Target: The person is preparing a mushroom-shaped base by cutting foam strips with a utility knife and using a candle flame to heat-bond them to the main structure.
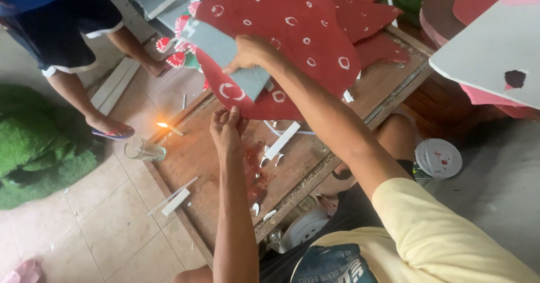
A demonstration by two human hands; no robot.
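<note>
On the wooden worktop [225, 165], at about 9 o'clock from the centre, a small clear glass [143, 150] lies on its side at the edge; what it contains I cannot tell. Just beside it, at 1 o'clock of the glass, a small candle [171, 129] burns with an orange flame. The right hand [250, 55] reaches forward with the arm stretched out toward 11 o'clock, fingers closed on a grey flat board piece [225, 52], the thumb under and the fingers on top of it. This grey piece lies against a big red strawberry-shaped cutout [287, 30] with white marks, which stands tilted over the far part of the worktop. The left hand [226, 131] is raised with the forearm going straight up from 6 o'clock; its fingers are pinched together on the lower edge of the red cutout. White foam scraps [281, 141] lie on the worktop near this hand, at 3 o'clock. At 3 o'clock on the floor sits a white plate [440, 158] with red paint spots.
</note>
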